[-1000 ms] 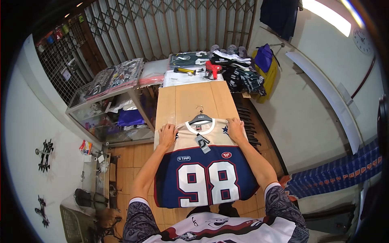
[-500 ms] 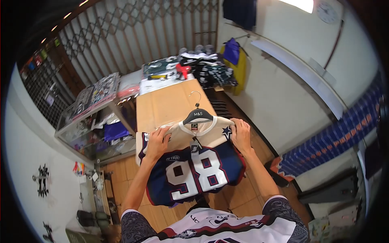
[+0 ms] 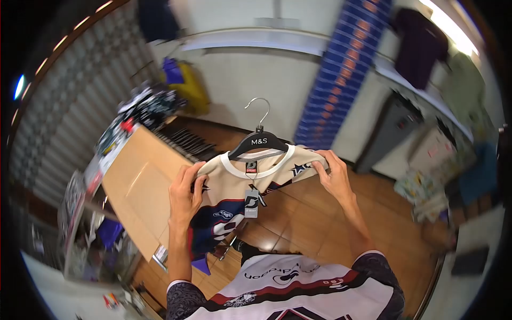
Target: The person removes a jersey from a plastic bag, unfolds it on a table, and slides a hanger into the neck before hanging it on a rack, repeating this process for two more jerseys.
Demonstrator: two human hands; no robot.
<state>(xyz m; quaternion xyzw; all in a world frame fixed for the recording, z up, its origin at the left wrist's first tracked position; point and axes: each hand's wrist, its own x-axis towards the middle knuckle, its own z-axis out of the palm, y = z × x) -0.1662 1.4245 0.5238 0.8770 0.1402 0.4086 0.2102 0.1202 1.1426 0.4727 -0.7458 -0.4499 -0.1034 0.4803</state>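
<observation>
A cream and navy jersey (image 3: 221,188) hangs in front of me on a black M&S hanger (image 3: 259,143) with a metal hook. My left hand (image 3: 185,193) pinches its shoulder on the left side. The other shoulder, beside a dark star, is gripped by my right hand (image 3: 332,173). A grey swing tag (image 3: 251,204) dangles from the collar, below a neck label (image 3: 251,167). The jersey's lower part is folded or swung away, so most of its number is hidden.
At the left stands a table with a tan top (image 3: 136,184); a glass case (image 3: 88,240) is beside it. Piled garments (image 3: 146,106) lie beyond. A tall blue patterned roll or panel (image 3: 341,74) leans by the wall. Clothes hang at the right above the tiled floor (image 3: 314,213).
My view has turned right, away from the table and shutter. The jersey is raised closer to me, still held at both shoulders, and its lower part has swung out of sight.
</observation>
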